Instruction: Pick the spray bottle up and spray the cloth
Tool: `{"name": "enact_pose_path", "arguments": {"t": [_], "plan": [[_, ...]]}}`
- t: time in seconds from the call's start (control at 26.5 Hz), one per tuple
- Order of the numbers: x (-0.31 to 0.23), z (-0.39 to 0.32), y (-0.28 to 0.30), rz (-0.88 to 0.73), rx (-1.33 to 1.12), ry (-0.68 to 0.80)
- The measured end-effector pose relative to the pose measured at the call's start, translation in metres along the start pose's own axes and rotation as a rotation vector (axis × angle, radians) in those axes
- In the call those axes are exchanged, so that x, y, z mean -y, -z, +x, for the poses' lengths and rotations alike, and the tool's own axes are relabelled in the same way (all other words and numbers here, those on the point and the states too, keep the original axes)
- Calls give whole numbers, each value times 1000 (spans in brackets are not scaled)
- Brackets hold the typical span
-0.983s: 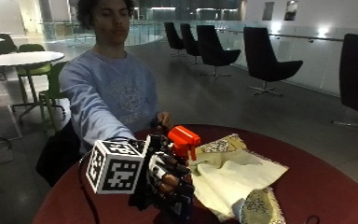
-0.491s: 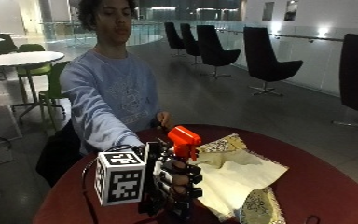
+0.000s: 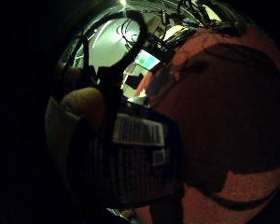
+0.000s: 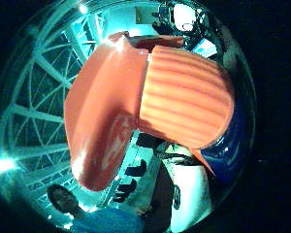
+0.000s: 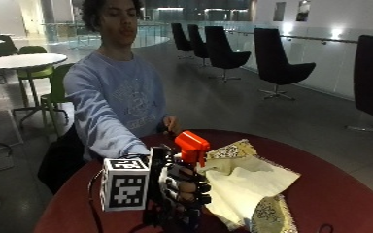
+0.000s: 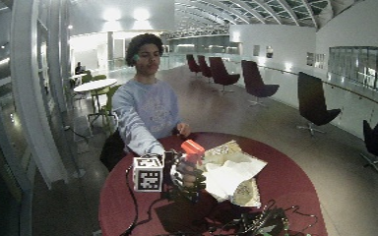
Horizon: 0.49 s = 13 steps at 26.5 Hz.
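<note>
Cloth [image 5: 251, 187] just beside bottle [image 5: 190, 148], seemingly nothing between.

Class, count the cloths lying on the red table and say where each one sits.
2. A plain cream cloth lies beside the gloved right hand gripping the spray bottle. A patterned cloth lies beneath it, showing at both ends. More may be hidden.

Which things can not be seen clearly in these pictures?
- Spray bottle body: in the outside view the gloved right hand gripping it covers it; only the orange head shows.
- Nozzle opening: too small in every view.
- Cloth: absent from both palm views.
- Label print in the little finger side palm view: too blurred to read.
</note>
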<state>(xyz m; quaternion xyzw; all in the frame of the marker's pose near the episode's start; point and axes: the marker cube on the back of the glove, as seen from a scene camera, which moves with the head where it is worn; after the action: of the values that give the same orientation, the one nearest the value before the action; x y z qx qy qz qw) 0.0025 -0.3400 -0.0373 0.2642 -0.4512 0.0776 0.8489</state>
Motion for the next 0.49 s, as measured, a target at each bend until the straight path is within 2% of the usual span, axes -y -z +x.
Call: {"name": "enact_pose_path", "arguments": {"t": [0.26,0.49], "plan": [[-4,-10,9,-97,-4,57],[-18,-39,10,-314,4,30]]}}
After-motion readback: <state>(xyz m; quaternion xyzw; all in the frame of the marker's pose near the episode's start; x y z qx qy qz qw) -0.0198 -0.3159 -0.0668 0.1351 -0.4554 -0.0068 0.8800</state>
